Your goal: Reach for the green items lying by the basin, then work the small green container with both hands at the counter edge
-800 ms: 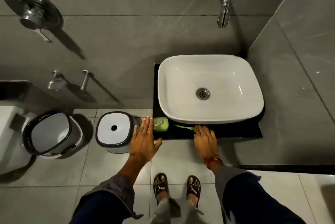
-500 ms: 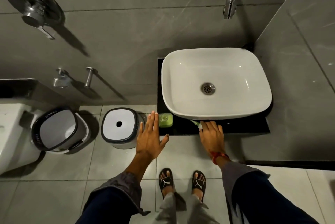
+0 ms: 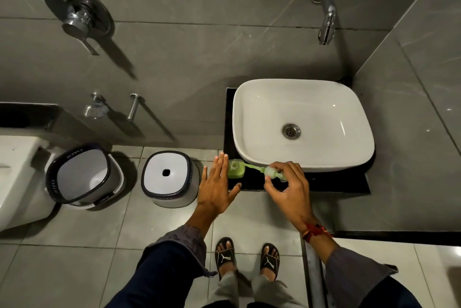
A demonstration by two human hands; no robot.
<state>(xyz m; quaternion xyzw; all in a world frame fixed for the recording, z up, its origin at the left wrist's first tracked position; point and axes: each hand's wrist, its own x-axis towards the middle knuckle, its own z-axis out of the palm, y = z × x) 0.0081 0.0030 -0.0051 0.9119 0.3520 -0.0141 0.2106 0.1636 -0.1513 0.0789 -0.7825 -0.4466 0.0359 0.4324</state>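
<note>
Far to the left of the hands, a white toilet, cut off by the frame edge. Next to it, an open-topped bin, then a lidded bin with a small hole in its lid, just left of the left hand. On the wall above, a round mixer valve and two small chrome fittings, hard to tell apart from their shadows.

Left hand flat, fingers straight and spread, holding nothing, fingertips just beside a green soap bottle at the front left corner of the black desk. To its right, right hand curled round the pale pump head, its green tube slanting back to the bottle's neck; the tube's lower end hidden. Hands apart, bottle between them.

Behind the right hand, a white basin, overhanging the desk's narrow front strip. Above it, a wall spout. Right of the right hand, a grey tiled side wall close by. Below the hands, open floor tiles and two sandalled feet.
</note>
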